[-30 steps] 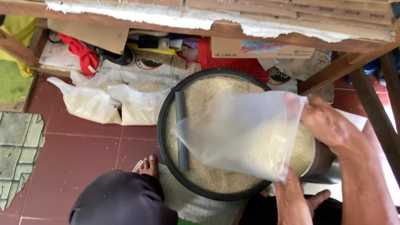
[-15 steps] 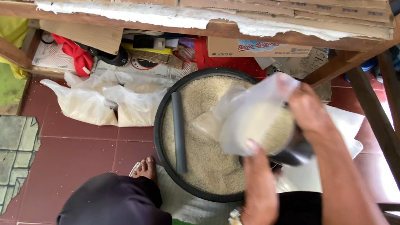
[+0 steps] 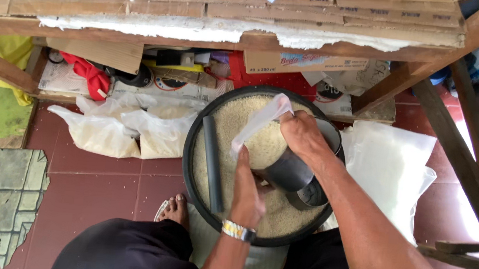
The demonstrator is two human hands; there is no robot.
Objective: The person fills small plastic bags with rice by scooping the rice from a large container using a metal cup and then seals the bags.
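My left hand (image 3: 247, 189), wristwatch (image 3: 238, 231) on the wrist, pinches the lower edge of a clear plastic bag (image 3: 259, 122); grip closed on the film. My right hand (image 3: 303, 138) grips a dark metal scoop can (image 3: 290, 170), tilted toward the bag mouth. Both work directly over a round black basin (image 3: 190, 165) filled with rice (image 3: 230, 116). A black tube (image 3: 212, 161) lies on the rice at the basin's left side. A bare foot (image 3: 176, 209) rests just beside the basin. Filled bags (image 3: 128, 130) lie on the red tile floor (image 3: 99, 188) to the left, a large white sack (image 3: 391, 166) to the right. Beyond, a wooden tabletop (image 3: 202, 31) carries flattened cardboard (image 3: 299, 5).
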